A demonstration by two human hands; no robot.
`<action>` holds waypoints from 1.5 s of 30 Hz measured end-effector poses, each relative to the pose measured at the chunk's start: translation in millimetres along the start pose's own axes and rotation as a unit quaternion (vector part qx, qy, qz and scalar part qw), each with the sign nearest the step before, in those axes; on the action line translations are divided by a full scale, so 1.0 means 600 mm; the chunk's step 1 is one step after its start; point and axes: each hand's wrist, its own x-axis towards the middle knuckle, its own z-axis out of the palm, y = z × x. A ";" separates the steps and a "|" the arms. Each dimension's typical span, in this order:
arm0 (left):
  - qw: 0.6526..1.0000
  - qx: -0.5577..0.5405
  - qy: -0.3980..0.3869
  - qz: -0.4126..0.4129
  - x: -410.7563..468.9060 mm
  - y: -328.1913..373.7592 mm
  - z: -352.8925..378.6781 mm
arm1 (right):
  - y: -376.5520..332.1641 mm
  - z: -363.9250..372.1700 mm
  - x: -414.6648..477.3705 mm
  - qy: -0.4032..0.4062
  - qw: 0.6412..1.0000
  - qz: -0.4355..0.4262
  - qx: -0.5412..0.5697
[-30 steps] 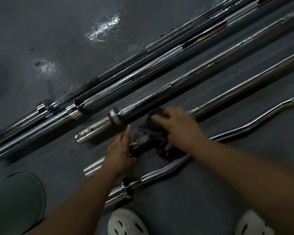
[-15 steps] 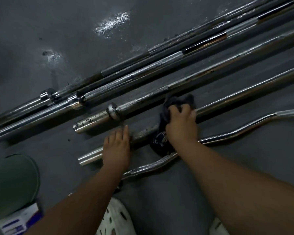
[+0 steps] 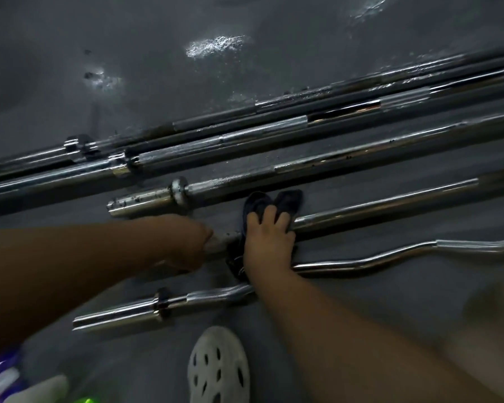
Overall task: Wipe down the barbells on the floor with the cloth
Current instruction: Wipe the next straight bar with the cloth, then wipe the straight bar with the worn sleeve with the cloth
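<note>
The right hand [image 3: 266, 242] holds a dark cloth [image 3: 285, 200] down on a chrome bar [image 3: 390, 203] lying on the floor [image 3: 157, 82], with its fingers curled over both. The left hand [image 3: 186, 242] (blurred) wraps round the same bar just left of the cloth. More barbells [image 3: 274, 132] lie side by side beyond. A curl bar [image 3: 361, 261] lies nearer, by a white shoe [image 3: 218, 367].

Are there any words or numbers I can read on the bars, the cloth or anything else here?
No text can be read anywhere.
barbells: bare metal, no readable markings.
cloth: no label shows.
blue and white thing in the bottom corner: may carry print, but too blurred to read.
white shoe: no brand shows.
</note>
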 end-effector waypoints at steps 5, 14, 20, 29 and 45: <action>0.991 0.021 0.101 0.088 0.003 0.013 0.045 | 0.114 0.004 0.034 -0.003 0.976 -0.219 0.004; 0.912 -0.232 0.326 -0.087 0.109 0.129 0.102 | 0.225 -0.064 0.077 0.045 0.992 0.117 -0.023; 0.912 -0.239 0.325 -0.075 0.129 0.107 0.108 | 0.159 -0.061 0.036 -0.098 0.989 -0.105 0.045; 0.957 -0.247 0.153 0.026 0.100 0.072 0.032 | 0.224 -0.070 0.064 0.024 1.000 0.014 0.010; 0.965 -0.221 0.139 -0.020 0.174 0.341 -0.195 | 0.439 -0.131 0.116 -0.011 0.996 -0.047 -0.077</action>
